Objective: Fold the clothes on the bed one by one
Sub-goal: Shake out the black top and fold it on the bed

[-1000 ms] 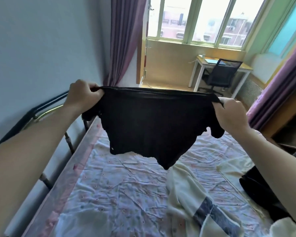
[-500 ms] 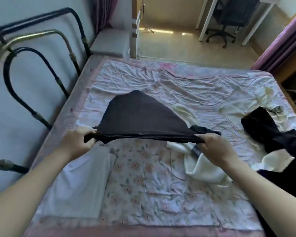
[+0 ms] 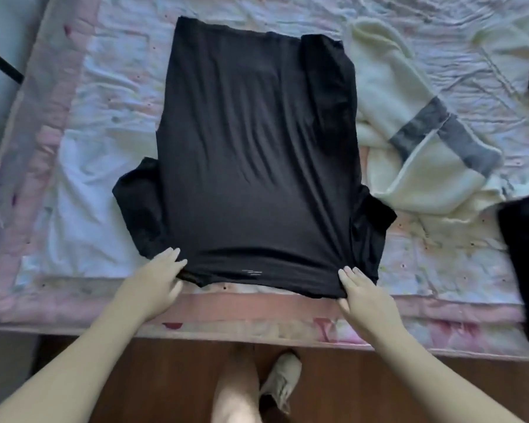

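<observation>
Left hand (image 3: 153, 285) is laid at the near-left corner of the black shirt (image 3: 257, 154), fingers (image 3: 173, 257) straight and together, tips on the cloth; whether the thumb is pinching the shoulder edge underneath cannot be told. Right hand (image 3: 365, 303) is placed at the near-right corner, fingers extended over the cloth, thumb down at the collar-side edge; a pinch there is likely hidden, not confirmed. Shirt is spread flat on the bed (image 3: 83, 166), shoulders toward the person, hem at the far end. Left sleeve (image 3: 139, 206) is splayed outward on the sheet; right sleeve (image 3: 374, 221) is bunched beside the body, and a strip along the far right edge is seen folded over. Small pale print is visible near the collar edge. Just right of the shirt, touching its side, a cream garment (image 3: 415, 123) with grey bands is left crumpled. Further right, at the frame edge, a dark garment (image 3: 525, 257) is partly cut off, hanging over the bed's near edge. Bed is covered by a wrinkled floral sheet with pink border. Below the bed edge, wood floor (image 3: 171, 377), a bare leg and a pale shoe (image 3: 283, 381) are seen between the forearms.
</observation>
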